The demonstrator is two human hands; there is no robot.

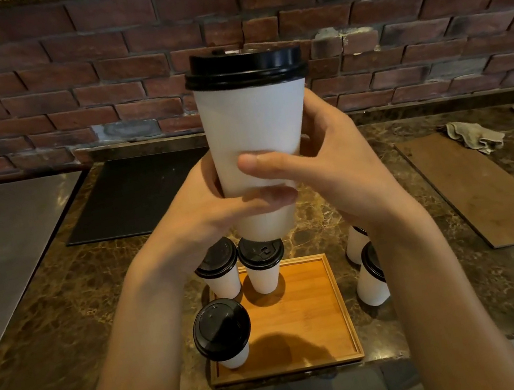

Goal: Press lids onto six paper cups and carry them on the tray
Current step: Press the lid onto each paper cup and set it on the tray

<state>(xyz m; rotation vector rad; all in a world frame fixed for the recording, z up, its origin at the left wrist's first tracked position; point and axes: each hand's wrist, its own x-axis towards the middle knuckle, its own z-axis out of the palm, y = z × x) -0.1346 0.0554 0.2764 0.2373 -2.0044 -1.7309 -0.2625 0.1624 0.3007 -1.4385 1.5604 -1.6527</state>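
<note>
**Both hands hold one lidded cup above the tray**

The left hand (pixel 214 212) and the right hand (pixel 336 163) are both curled around the lower half of a raised cup (pixel 252 120). The right thumb lies across its front. The cup is smooth white paper, a tapered cone, roughly upright, with a glossy black plastic lid (pixel 245 66) on its rim.

Below it is a square tray (pixel 309 323) of warm-coloured wood with a low rim, on the brown veined marble tabletop (pixel 64 315). A middle cup (pixel 263 272) and a near-left cup (pixel 223 331) stand on the tray. A far-left cup (pixel 221 280) is at its corner; I cannot tell if it is on the tray. Two side cups (pixel 372 281) stand on the tabletop to the right, partly hidden by the forearm. All have lids.
</note>
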